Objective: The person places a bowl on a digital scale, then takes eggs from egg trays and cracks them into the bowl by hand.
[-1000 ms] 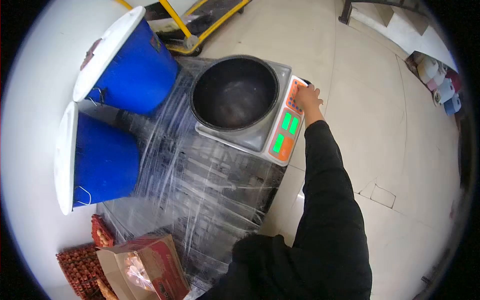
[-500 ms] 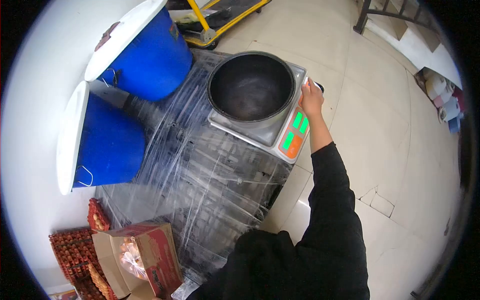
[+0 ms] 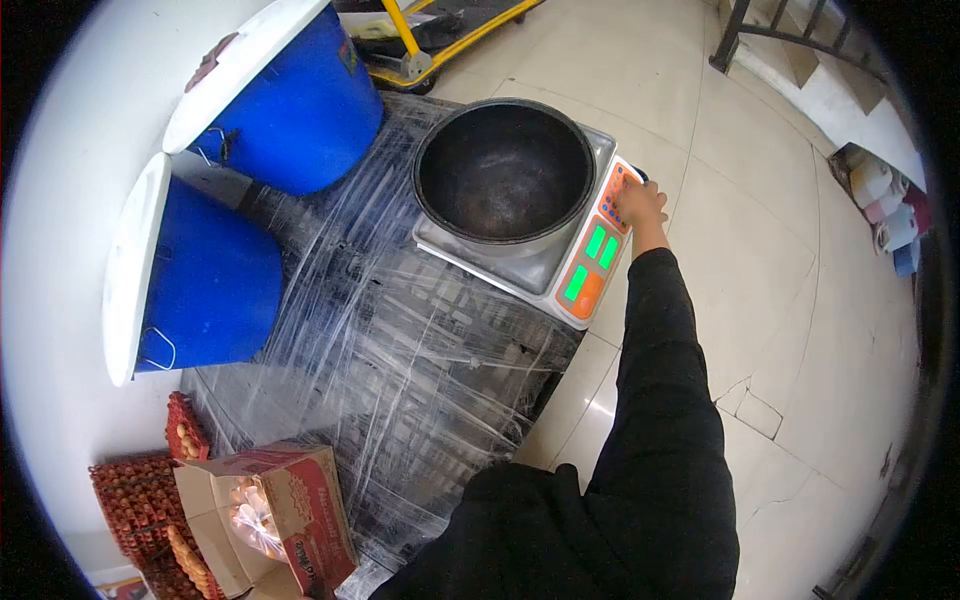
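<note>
A black round pot (image 3: pixel 505 170), its inside bare, sits on the metal pan (image 3: pixel 500 262) of a digital scale. The scale's orange control strip (image 3: pixel 591 290) shows several lit green displays and faces right. My right hand (image 3: pixel 641 204) is over the button keypad at the strip's far end, fingers bent and slightly apart, fingertips at the buttons. It holds nothing. Whether a button is pressed down I cannot tell. My left hand is out of view.
The scale stands on a platform (image 3: pixel 400 350) wrapped in plastic film. Two blue buckets (image 3: pixel 215 275) with white lids stand at left. An open carton (image 3: pixel 320 520) and red egg trays (image 3: pixel 130 500) lie lower left. A yellow-framed trolley (image 3: pixel 470 45) is behind; stairs (image 3: pixel 800 90) rise at upper right.
My right hand has drawn back from the scale's far right edge, and its fingers now rest over the keypad. The pot and scale stay in place; the view has shifted slightly.
</note>
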Tool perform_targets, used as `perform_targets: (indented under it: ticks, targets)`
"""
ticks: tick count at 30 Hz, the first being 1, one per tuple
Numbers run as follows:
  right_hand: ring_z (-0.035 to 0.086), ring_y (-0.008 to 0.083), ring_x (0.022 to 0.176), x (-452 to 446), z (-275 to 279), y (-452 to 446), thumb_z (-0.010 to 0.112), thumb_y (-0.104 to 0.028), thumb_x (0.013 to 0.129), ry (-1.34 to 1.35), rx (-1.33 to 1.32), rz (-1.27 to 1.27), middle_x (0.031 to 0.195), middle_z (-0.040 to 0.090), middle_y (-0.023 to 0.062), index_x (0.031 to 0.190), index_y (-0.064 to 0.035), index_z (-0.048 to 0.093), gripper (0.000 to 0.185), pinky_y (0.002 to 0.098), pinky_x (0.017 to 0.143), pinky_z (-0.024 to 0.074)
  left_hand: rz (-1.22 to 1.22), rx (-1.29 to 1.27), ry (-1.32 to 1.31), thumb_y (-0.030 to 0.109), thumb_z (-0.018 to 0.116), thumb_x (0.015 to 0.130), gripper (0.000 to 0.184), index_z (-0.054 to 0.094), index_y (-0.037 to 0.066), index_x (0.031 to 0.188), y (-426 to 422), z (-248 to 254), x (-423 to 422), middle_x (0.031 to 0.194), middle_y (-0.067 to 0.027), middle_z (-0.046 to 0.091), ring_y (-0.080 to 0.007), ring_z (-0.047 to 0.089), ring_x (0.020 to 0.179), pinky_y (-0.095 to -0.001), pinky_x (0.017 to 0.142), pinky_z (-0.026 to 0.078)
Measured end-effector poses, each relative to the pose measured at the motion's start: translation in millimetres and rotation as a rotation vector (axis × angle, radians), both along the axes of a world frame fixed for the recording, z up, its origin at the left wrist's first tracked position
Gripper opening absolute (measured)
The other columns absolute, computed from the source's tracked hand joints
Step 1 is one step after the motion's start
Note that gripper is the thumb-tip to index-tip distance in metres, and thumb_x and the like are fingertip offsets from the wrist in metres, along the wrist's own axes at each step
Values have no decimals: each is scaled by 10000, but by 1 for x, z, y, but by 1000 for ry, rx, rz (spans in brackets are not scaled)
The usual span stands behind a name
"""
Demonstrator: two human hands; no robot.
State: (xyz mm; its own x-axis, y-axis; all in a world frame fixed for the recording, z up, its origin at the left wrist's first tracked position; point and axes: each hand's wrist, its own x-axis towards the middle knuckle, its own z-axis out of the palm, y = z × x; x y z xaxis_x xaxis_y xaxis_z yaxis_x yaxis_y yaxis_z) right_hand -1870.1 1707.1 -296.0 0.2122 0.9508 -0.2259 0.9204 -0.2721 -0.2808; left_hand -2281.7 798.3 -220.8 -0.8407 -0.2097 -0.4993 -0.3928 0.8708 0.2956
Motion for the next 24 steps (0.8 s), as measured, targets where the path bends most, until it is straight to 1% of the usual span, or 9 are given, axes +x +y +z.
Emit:
perform_targets:
  ticks: [4,6,8,10,14,17,20,23,24]
  targets:
    - [304,329,1208,1,-1,-4,444,-305,826,10,39,10,1257,392,90,1240,-296,451,414,593,950,273,-4,0,-85,170,639,733,190,570,6,799,-17,8,0,715,-96,542,-223,505,634,-345,606,442]
    - [320,326,1200,27,-59,23,446,-304,824,-66,85,130,1238,409,92,1234,-292,460,411,593,949,275,23,153,-189,148,628,737,164,568,9,798,-14,9,0,720,-96,547,-216,503,630,-346,598,436]
    - [335,321,1190,27,-77,29,449,-308,822,-25,112,133,1224,421,93,1230,-291,465,409,592,946,281,76,195,-201,152,614,739,192,561,-4,837,-14,11,0,746,-96,539,-218,503,661,-362,619,433]
    - [351,315,1180,16,-53,15,455,-316,821,117,113,10,1215,428,91,1229,-291,468,409,589,941,289,227,279,-133,180,574,756,233,539,1,901,-6,10,0,827,-99,527,-233,494,733,-372,668,425]
    - [367,291,1165,2,6,-7,458,-299,830,-14,36,-15,1196,441,93,1208,-293,490,380,536,924,347,628,597,32,238,493,790,329,495,11,1028,37,0,-6,989,-106,503,-264,475,878,-393,767,408]
    - [437,278,1092,12,-21,14,482,-335,828,-45,51,78,1170,446,102,1215,-237,493,399,488,853,411,821,794,142,281,432,815,405,462,19,1123,65,5,-1,1110,-111,485,-287,462,987,-408,841,396]
    - [505,265,966,-7,12,-9,402,-529,810,1124,79,-208,1201,456,103,1264,-152,435,591,363,736,448,911,931,201,324,371,841,484,429,27,1219,78,7,6,1231,-116,466,-311,448,1096,-423,916,384]
    - [546,243,822,-37,86,-77,460,-513,788,1442,56,-282,1170,471,106,1302,-130,362,648,339,682,455,911,1153,260,340,388,832,502,453,-1,1195,64,-11,7,1208,-154,482,-342,457,1094,-489,907,383]
    - [555,253,790,-42,94,-87,483,-481,782,1320,6,-169,1177,464,113,1295,-118,354,642,345,651,466,909,1221,280,345,393,829,509,461,-11,1187,73,-5,14,1200,-167,487,-352,459,1094,-511,904,383]
